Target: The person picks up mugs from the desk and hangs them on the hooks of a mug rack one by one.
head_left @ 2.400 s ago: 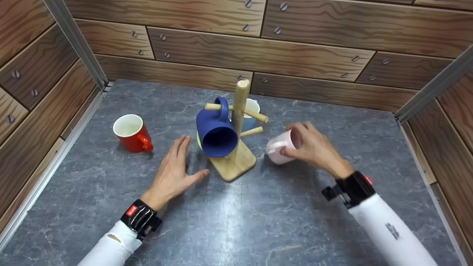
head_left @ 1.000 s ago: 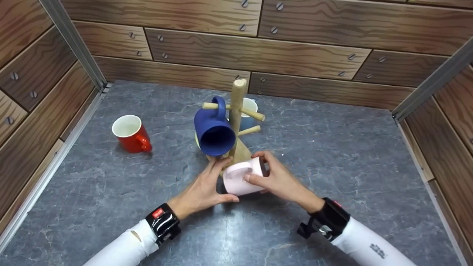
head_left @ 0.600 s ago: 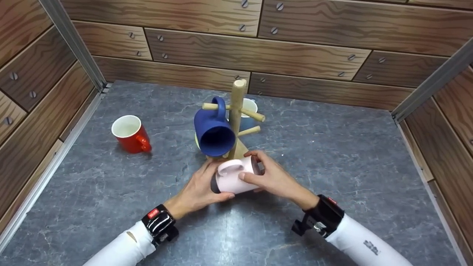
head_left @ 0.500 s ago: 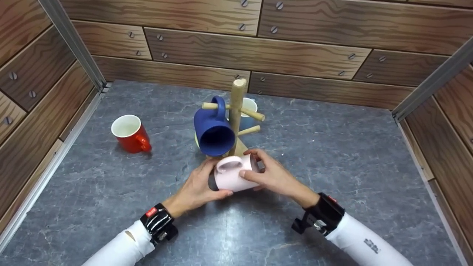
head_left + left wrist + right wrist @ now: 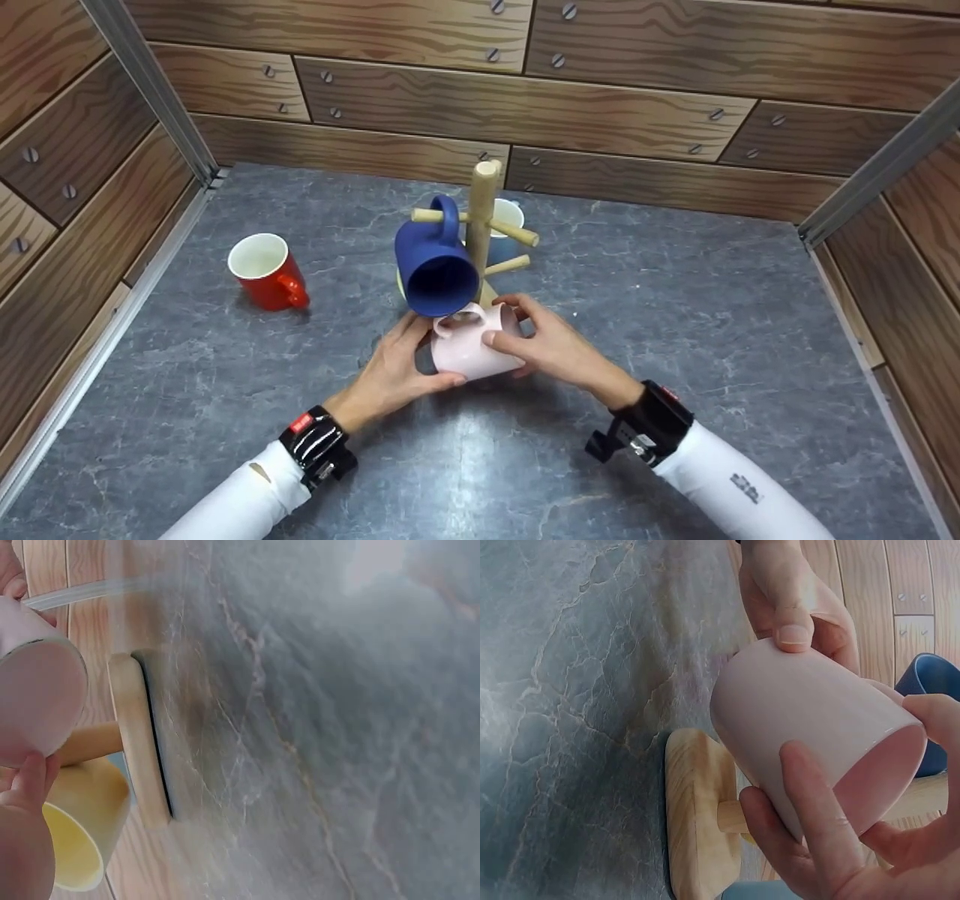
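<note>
Both hands hold a pink mug (image 5: 480, 351) on its side, just in front of a wooden mug stand (image 5: 481, 214). My right hand (image 5: 562, 346) grips it at the open end, thumb on the outer wall. At the base end, my left hand (image 5: 390, 373) holds it with the thumb in front and the fingers behind. The mug's handle points up and toward the stand, close below a dark blue mug (image 5: 420, 259). That blue mug hangs by its handle from an upper peg. Lower on the stand is a yellow mug (image 5: 105, 787), mostly hidden in the head view.
A red mug (image 5: 268, 281) with a white inside stands upright on the left. Behind the stand is a light blue mug (image 5: 506, 244), partly hidden. Two pegs stick out to the right, the upper peg (image 5: 517, 232) and the lower peg (image 5: 510, 265). Wood-patterned walls enclose the grey tabletop.
My right hand has brought the pink mug from the stand's right to its front, where my left hand has taken hold too. Lately both hands have shifted it slightly toward the stand, handle turning away.
</note>
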The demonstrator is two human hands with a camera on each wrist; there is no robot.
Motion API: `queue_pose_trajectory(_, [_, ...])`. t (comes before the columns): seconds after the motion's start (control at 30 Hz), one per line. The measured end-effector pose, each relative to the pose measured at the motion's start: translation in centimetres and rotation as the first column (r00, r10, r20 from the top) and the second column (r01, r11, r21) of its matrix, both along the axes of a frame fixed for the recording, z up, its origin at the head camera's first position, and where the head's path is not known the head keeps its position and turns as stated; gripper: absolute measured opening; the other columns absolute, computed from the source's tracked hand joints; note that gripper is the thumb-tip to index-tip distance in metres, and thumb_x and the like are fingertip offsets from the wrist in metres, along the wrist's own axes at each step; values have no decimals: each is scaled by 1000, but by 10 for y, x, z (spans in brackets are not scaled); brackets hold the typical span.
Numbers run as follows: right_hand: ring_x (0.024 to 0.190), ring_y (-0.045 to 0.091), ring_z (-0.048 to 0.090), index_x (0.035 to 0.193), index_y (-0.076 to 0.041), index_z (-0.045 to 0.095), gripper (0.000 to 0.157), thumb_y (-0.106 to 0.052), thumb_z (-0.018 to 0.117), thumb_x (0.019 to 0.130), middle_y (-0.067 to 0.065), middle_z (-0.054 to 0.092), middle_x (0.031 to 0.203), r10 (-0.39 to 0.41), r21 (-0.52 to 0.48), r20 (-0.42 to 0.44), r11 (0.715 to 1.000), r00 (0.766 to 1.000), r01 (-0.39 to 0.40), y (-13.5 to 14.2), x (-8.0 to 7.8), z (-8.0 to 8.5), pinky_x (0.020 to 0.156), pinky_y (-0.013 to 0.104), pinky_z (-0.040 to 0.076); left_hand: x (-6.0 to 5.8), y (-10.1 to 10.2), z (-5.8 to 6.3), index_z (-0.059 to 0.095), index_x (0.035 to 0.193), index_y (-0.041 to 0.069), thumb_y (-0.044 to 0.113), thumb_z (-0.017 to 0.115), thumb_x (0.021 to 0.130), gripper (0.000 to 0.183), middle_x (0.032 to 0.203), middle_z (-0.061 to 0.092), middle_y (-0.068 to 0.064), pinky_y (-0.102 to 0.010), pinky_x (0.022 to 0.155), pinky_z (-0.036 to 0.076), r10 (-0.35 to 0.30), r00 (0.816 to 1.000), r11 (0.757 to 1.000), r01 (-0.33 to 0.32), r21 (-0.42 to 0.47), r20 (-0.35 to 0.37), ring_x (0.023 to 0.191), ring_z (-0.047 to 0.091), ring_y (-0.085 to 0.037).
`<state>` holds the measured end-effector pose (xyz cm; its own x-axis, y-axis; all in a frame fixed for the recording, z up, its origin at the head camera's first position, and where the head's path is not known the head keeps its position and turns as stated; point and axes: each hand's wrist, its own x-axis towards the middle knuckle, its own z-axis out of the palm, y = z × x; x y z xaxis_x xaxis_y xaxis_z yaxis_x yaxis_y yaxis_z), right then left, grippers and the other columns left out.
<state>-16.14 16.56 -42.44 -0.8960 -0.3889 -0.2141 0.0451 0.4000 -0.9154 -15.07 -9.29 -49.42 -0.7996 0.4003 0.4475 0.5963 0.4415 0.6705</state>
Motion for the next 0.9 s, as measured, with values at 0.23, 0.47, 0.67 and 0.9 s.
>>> queue_pose_trajectory(0.23, [95, 33, 67, 147, -12, 49, 70, -44, 76, 92, 24, 51, 127, -6, 5, 1, 1000, 1000, 6, 1, -4, -3, 70, 53, 62, -1, 2, 0, 51, 144, 11, 42, 92, 77, 84, 135, 59, -8, -45, 106, 48, 21, 1000, 1000, -21, 4, 10, 124, 59, -23])
queue_pose_trajectory(0.47, [96, 34, 68, 151, -8, 47, 74, -47, 73, 95, 24, 50, 130, -3, 9, -19, 1000, 1000, 4, 2, -10, -9, 70, 52, 63, 2, 4, -2, 55, 135, 9, 36, 93, 76, 75, 126, 68, -9, -45, 98, 53, 79, 996, 996, -80, 25, 39, 114, 66, -24])
queue_pose_trajectory(0.67, [102, 35, 68, 155, -9, 45, 73, -46, 71, 97, 26, 50, 139, -10, 4, -15, 1000, 1000, 10, 0, -14, -13, 70, 44, 64, 4, 5, -7, 58, 136, 7, 41, 92, 77, 76, 132, 61, -11, -44, 98, 54, 123, 992, 992, -123, 20, 4, 116, 65, -27])
queue_pose_trajectory(0.9, [101, 35, 69, 156, -9, 44, 73, -46, 69, 98, 26, 50, 141, -29, 16, -27, 999, 999, 29, -1, -17, -16, 72, 48, 63, 3, 6, -9, 63, 130, 4, 38, 92, 77, 70, 128, 60, -13, -46, 96, 55, 149, 987, 988, -147, 38, -64, 112, 67, -29])
